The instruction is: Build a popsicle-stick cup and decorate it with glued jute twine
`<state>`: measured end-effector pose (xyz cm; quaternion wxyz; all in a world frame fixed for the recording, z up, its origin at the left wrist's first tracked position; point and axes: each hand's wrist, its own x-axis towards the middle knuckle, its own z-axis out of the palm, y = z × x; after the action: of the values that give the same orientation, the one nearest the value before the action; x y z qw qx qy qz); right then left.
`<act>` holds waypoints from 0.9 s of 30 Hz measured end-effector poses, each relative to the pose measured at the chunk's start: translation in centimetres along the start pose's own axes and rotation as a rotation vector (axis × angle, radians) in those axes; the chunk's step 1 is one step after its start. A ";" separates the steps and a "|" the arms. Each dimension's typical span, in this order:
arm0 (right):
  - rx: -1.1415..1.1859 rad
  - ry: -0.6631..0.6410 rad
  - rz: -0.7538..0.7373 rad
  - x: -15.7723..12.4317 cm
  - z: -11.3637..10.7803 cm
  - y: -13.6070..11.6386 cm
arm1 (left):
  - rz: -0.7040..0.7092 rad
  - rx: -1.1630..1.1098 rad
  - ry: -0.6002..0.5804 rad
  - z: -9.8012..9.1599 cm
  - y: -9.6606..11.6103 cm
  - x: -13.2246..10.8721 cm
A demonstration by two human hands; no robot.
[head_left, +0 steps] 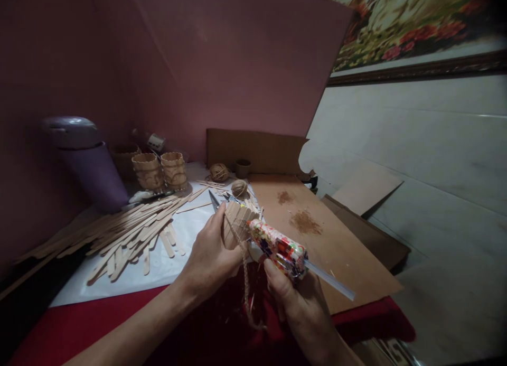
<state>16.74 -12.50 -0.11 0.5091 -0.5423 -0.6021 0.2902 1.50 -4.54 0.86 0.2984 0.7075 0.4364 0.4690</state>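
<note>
My left hand (pixel 212 255) is closed around a small cup made of wooden craft sticks (pixel 236 221). A braided twine cord (pixel 246 276) runs across the cup's side and dangles below it, its loose end over the red cloth. In my right hand (pixel 297 297) is a hot glue gun (pixel 279 244) with a colourful flowered pattern, and a clear glue stick (pixel 330 280) juts from its back. The gun's orange tip is at the cup's side, close to the cord; whether it touches cannot be made out. Scissors (pixel 214 200) lie behind the cup, partly hidden.
Many loose craft sticks (pixel 138 239) fan over a white sheet (pixel 119 288) at left. Two decorated stick cups (pixel 173 170) stand behind, beside a purple bottle (pixel 89 165). Twine balls (pixel 219 171) sit near a small pot (pixel 243 168). Brown shavings (pixel 304 222) lie on a board (pixel 348 265).
</note>
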 end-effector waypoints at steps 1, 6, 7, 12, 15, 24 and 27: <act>0.001 0.003 -0.009 0.0 0.0 0.1 | -0.006 -0.004 -0.012 0.0 0.0 0.0; -0.015 0.010 -0.018 0.0 0.0 0.3 | -0.035 -0.017 -0.038 -0.1 0.2 0.2; -0.016 0.013 -0.013 0.0 -0.1 0.2 | -0.041 -0.027 -0.044 -0.1 0.2 0.2; -0.009 0.042 -0.012 -0.1 -0.1 0.0 | -0.059 -0.082 -0.078 -0.1 0.2 0.2; -0.001 0.043 -0.004 -0.1 -0.1 0.1 | -0.073 -0.089 -0.066 -0.1 0.1 0.2; 0.002 0.047 0.006 -0.1 -0.1 0.1 | -0.123 -0.199 -0.109 0.0 0.2 0.3; 0.008 0.049 0.025 -0.1 -0.2 0.0 | -0.155 -0.218 -0.104 -0.1 0.3 0.4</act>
<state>16.87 -12.61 -0.08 0.5222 -0.5546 -0.5816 0.2853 1.55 -4.37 1.35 0.4311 0.6583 0.4200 0.4521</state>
